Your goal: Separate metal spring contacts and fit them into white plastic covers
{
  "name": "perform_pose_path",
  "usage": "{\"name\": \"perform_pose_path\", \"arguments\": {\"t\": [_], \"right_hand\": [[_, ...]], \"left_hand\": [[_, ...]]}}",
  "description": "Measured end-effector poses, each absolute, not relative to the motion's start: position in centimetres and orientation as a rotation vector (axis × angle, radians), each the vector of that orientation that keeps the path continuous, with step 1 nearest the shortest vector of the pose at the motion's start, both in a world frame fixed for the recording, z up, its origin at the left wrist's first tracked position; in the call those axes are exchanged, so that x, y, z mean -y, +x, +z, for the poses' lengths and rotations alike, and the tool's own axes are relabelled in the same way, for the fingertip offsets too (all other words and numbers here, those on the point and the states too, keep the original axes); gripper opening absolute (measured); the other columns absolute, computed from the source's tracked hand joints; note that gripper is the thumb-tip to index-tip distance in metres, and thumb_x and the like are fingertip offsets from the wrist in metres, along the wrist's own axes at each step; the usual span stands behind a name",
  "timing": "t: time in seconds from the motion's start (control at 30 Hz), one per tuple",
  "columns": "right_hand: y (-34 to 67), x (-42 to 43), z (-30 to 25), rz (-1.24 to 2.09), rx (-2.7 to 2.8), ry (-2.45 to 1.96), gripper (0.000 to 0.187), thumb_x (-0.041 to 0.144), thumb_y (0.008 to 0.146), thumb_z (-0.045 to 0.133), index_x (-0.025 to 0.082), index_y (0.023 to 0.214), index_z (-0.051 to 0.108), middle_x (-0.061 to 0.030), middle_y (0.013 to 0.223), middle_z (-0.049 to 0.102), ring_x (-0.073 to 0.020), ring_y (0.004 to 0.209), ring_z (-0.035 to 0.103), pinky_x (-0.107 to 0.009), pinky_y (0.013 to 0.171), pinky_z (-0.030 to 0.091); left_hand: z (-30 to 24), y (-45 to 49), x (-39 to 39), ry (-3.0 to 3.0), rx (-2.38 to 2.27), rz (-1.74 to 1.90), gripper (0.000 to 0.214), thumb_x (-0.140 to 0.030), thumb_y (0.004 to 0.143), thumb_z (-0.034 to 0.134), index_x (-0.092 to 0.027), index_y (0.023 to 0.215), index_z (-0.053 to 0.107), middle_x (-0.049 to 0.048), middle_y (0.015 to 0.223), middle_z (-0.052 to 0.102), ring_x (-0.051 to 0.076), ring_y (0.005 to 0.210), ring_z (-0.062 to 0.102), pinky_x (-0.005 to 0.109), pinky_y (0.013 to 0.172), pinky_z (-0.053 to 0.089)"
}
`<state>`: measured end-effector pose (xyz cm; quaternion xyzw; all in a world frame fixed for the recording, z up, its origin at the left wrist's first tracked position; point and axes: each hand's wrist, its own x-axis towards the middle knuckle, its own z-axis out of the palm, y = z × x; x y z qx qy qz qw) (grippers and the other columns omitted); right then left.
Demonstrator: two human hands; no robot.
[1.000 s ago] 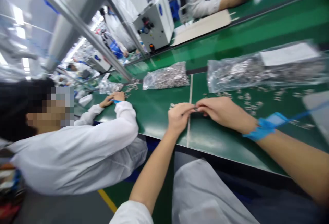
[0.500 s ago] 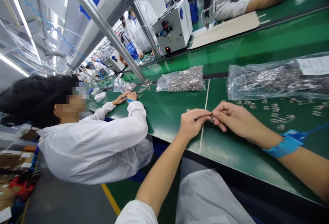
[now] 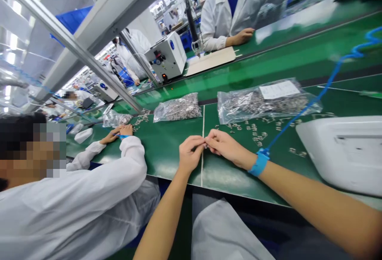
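My left hand and my right hand meet at the fingertips over the green table. Between them they pinch a small shiny metal part, mostly covered by the fingers. A blue wrist strap with a coiled cord circles my right wrist. Small metal clips lie scattered beyond my right hand. Behind these rests a clear bag of metal parts with a white label. Another filled bag lies farther left.
A white plastic housing stands on the table at the right. On my left a co-worker in a white coat has both hands at the table near more loose parts. Across the line are a white machine box and a beige board.
The view has swung right, so the bags and my hands appear farther left and the white housing shows. My fingertips still meet at the small part. The co-worker across has drawn one hand back.
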<state>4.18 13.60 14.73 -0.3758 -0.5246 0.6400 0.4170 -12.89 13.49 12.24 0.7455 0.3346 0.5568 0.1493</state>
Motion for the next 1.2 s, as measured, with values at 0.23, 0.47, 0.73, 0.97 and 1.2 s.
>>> {"name": "perform_pose_path", "arguments": {"t": [0.23,0.47,0.73,0.97,1.2], "right_hand": [[4.3,-14.1,14.9,1.617,1.112,-0.860,0.057,0.071,0.073,0.073,0.021,0.070,0.044,0.0077,0.055,0.049,-0.0068,0.050,0.039,-0.022,0.049,0.028],[7.3,-15.0,16.1,0.834,1.903,-1.300,0.020,0.031,0.095,0.061,0.020,0.079,0.058,-0.0041,0.070,0.063,-0.0181,0.067,0.057,-0.032,0.063,0.038],[5.7,-14.5,15.4,0.693,2.024,-1.061,0.013,0.027,0.094,0.062,0.018,0.103,0.066,-0.0087,0.098,0.072,-0.0227,0.090,0.067,-0.035,0.079,0.050],[5.6,-14.8,15.3,0.873,1.800,-0.993,0.011,0.017,0.089,0.058,0.020,0.080,0.063,-0.0003,0.072,0.066,-0.0150,0.066,0.060,-0.029,0.066,0.045],[6.3,-14.8,15.9,0.842,1.813,-1.003,0.011,0.021,0.090,0.056,0.019,0.084,0.066,-0.0020,0.076,0.066,-0.0157,0.069,0.059,-0.030,0.066,0.044]], "left_hand": [[12.0,-12.9,-13.8,2.124,-0.948,1.558,0.009,-0.019,0.086,0.075,-0.022,0.093,0.078,0.0043,0.092,0.076,0.014,0.083,0.073,0.028,0.075,0.061],[11.8,-13.0,-13.9,2.107,-1.091,1.597,0.013,-0.021,0.090,0.071,-0.020,0.101,0.076,0.0065,0.100,0.074,0.015,0.092,0.071,0.030,0.079,0.060],[11.7,-12.8,-13.9,2.083,-1.164,1.639,0.010,-0.026,0.090,0.071,-0.019,0.096,0.074,0.0058,0.096,0.073,0.015,0.089,0.070,0.029,0.076,0.059],[11.3,-12.7,-13.9,2.009,-1.130,1.635,0.011,-0.027,0.091,0.070,-0.020,0.098,0.073,0.0069,0.099,0.074,0.017,0.092,0.071,0.031,0.079,0.059],[11.9,-12.7,-13.6,2.083,-1.196,1.585,0.006,-0.026,0.091,0.069,-0.020,0.090,0.073,0.0033,0.088,0.076,0.015,0.083,0.071,0.029,0.075,0.055]]}}
